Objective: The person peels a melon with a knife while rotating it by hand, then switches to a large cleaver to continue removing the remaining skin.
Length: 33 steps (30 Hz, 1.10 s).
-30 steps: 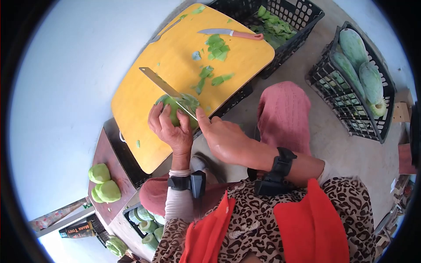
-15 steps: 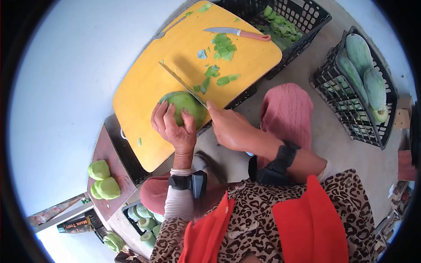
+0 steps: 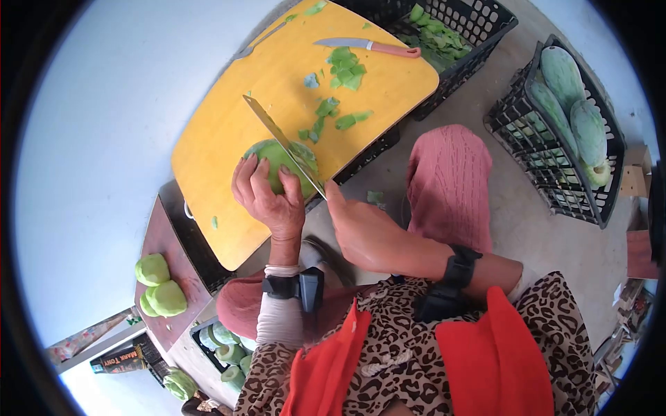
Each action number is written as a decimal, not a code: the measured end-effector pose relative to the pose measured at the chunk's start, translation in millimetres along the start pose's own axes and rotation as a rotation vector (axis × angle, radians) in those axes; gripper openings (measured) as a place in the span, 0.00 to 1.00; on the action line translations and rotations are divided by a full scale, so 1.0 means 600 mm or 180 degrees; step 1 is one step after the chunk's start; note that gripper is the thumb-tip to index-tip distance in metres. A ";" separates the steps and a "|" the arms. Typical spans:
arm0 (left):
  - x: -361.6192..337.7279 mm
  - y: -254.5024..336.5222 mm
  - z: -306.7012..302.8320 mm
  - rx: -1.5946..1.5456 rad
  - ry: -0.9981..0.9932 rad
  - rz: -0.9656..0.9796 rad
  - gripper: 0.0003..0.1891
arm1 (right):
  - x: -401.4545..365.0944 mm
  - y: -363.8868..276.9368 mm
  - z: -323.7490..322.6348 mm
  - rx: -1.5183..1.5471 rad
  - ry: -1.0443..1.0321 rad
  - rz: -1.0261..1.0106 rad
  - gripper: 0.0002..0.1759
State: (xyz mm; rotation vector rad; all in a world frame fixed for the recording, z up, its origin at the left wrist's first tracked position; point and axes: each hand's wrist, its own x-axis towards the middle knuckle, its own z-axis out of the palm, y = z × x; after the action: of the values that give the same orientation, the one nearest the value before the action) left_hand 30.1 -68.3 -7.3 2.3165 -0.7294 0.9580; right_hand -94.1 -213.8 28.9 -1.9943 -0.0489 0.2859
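Note:
My left hand (image 3: 270,201) is curled over a green winter melon piece (image 3: 277,154) and holds it against the near edge of a yellow board (image 3: 215,173). In my right hand (image 3: 361,225) is a broad-bladed knife (image 3: 283,141), its handle hidden by my fingers. The blade slants across the melon's right side, with its tip over the board. Green rind peelings (image 3: 345,68) lie scattered beyond the blade. Farther off rests a second knife (image 3: 368,45) with a pinkish handle, and a thin metal utensil (image 3: 260,40) lies along the far left edge.
A black crate of peelings (image 3: 444,41) stands behind the board. To the right, another black crate (image 3: 548,166) holds whole melons (image 3: 590,132). Peeled pieces (image 3: 166,298) sit on a brown surface at left. Below it, a crate contains several cut pieces (image 3: 229,353).
My right hand has drawn the knife down toward me, and more of the blade's flat side shows. A green scrap now shows on the floor beside my right hand. My left hand stays on the melon.

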 end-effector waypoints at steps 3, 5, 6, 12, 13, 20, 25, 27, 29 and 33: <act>0.002 -0.004 0.000 0.0051 0.0028 -0.0012 0.15 | 0.034 -0.007 0.000 -0.0271 0.0053 0.0101 0.36; 0.001 -0.004 0.002 0.0070 0.0051 0.0019 0.14 | 0.069 -0.008 -0.006 -0.0534 0.0050 0.0360 0.36; -0.001 -0.006 0.000 0.0076 0.0050 0.0029 0.14 | 0.078 -0.002 -0.008 -0.0499 0.0070 0.0362 0.35; 0.001 -0.005 0.002 0.0089 0.0054 0.0031 0.15 | 0.079 0.017 -0.014 -0.0313 0.0250 0.0225 0.34; 0.003 -0.003 0.000 0.0095 0.0041 0.0008 0.15 | 0.065 0.012 -0.014 -0.0277 0.0285 0.0163 0.34; 0.003 0.004 0.001 0.0177 0.0106 0.0034 0.12 | 0.007 -0.014 0.002 0.0040 0.0086 0.0203 0.36; 0.004 0.001 0.002 0.0186 0.0047 -0.0028 0.14 | 0.035 0.008 0.027 0.0146 0.0259 0.0040 0.31; 0.007 -0.010 0.002 0.0259 0.0074 -0.0060 0.14 | 0.058 0.002 0.022 -0.0021 0.0197 0.0068 0.31; 0.012 -0.021 0.005 0.0343 0.0086 -0.0123 0.14 | 0.073 -0.002 0.017 -0.0169 0.0181 0.0092 0.31; 0.018 -0.023 0.003 0.0326 0.0135 -0.0062 0.13 | 0.076 -0.010 0.008 -0.0253 0.0179 0.0166 0.26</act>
State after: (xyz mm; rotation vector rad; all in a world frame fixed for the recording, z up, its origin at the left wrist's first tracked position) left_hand 46.5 -62.4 -3.8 2.3789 -0.6532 1.0549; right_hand -50.4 -199.7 24.2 -2.0838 0.0282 0.2648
